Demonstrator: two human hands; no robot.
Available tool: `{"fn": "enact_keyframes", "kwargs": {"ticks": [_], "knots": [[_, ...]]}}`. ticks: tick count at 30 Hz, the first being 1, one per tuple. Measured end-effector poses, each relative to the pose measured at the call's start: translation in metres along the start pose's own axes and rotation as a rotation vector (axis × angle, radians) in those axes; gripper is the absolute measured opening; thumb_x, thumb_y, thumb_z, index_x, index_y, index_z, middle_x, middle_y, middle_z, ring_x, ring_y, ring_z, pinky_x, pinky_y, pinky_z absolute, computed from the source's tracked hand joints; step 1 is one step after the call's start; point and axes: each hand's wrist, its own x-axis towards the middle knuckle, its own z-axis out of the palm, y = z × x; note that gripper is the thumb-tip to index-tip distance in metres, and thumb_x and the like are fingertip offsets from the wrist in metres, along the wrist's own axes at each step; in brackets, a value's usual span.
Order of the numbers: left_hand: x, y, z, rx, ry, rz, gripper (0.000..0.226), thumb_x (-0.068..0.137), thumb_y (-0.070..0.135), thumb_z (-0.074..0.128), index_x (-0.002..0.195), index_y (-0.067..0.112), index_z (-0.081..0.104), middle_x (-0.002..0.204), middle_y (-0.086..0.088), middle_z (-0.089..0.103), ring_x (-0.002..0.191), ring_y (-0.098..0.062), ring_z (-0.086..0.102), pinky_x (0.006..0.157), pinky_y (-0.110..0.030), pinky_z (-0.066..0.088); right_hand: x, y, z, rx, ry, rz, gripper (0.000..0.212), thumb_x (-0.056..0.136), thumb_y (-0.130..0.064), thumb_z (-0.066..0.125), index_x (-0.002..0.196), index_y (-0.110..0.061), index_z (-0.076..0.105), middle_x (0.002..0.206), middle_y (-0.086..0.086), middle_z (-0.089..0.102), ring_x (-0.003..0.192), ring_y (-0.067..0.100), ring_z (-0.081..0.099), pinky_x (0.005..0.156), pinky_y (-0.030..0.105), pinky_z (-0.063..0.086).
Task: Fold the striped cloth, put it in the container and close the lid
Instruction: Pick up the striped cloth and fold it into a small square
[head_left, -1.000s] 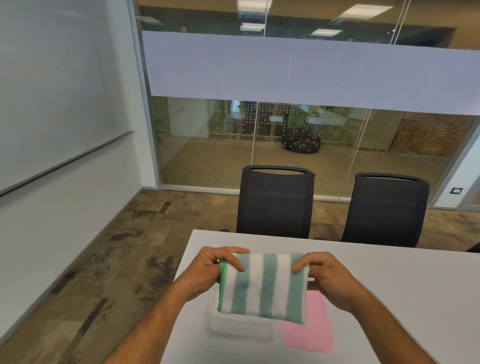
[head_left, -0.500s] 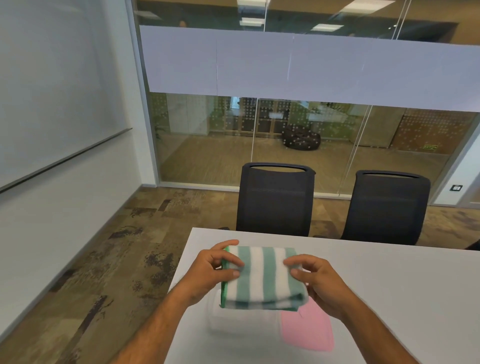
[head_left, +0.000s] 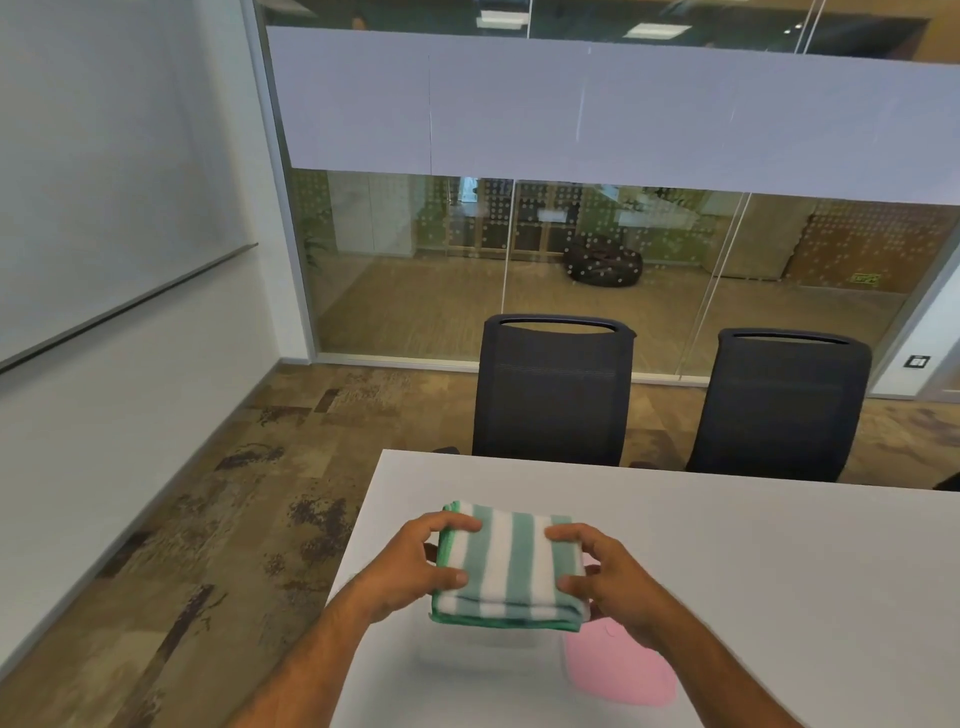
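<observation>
The striped cloth, green and white, is folded into a thick flat pad and held level above the table. My left hand grips its left edge, thumb on top near the front corner. My right hand grips its right edge the same way. Directly under the cloth stands the clear container, faint and mostly hidden by the cloth. The pink lid lies flat on the table just right of the container, partly covered by my right wrist.
The white table has its left edge beside my left forearm, with carpeted floor beyond it. Two dark office chairs stand at the far side. A glass wall lies behind them.
The cloth hung upright between my hands a second ago; it has since been folded over into a flat pad and lowered closer to the container.
</observation>
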Motion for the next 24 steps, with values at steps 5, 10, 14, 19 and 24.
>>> {"fn": "enact_keyframes", "kwargs": {"ticks": [5,10,14,19,24], "knots": [[0.017,-0.03,0.0,0.044,0.051,-0.113,0.054,0.074,-0.006,0.079,0.105,0.038,0.073,0.126,-0.006,0.058,0.098,-0.027,0.067,0.075,-0.038,0.064,0.03,0.035,0.023,-0.24,0.121,0.005,0.052,0.076,0.009,0.065,0.108,-0.032,0.064,0.114,0.0,0.059,0.08,0.018,0.06,0.061,0.028,0.054],[0.039,-0.057,0.003,0.165,0.092,-0.23,0.063,0.076,-0.017,0.06,0.111,0.035,0.07,0.126,-0.004,0.056,0.099,-0.02,0.064,0.071,-0.02,0.057,0.062,0.059,0.041,-0.437,0.174,0.056,0.055,0.071,0.005,0.067,0.112,-0.031,0.063,0.109,0.0,0.062,0.094,0.018,0.06,0.083,0.028,0.053],[0.056,-0.073,0.008,0.252,0.135,-0.291,0.065,0.076,-0.019,0.049,0.114,0.031,0.069,0.126,-0.002,0.052,0.109,-0.02,0.058,0.086,-0.021,0.053,0.083,0.075,0.046,-0.534,0.153,0.114,0.056,0.072,0.002,0.064,0.119,-0.027,0.062,0.116,0.002,0.064,0.101,0.018,0.06,0.088,0.026,0.05],[0.071,-0.087,0.014,0.362,0.124,-0.357,0.059,0.08,-0.014,0.047,0.12,0.024,0.067,0.136,-0.008,0.053,0.121,-0.022,0.055,0.089,-0.016,0.045,0.102,0.087,0.053,-0.656,0.096,0.207,0.059,0.075,-0.001,0.057,0.129,-0.026,0.056,0.124,0.005,0.063,0.11,0.021,0.061,0.092,0.026,0.048],[0.085,-0.091,0.024,0.381,0.085,-0.453,0.051,0.084,-0.004,0.05,0.127,0.021,0.062,0.14,-0.009,0.053,0.123,-0.022,0.055,0.093,-0.016,0.043,0.116,0.09,0.064,-0.732,0.062,0.289,0.064,0.078,-0.004,0.052,0.138,-0.026,0.046,0.13,0.008,0.057,0.118,0.026,0.059,0.095,0.029,0.047]]}}
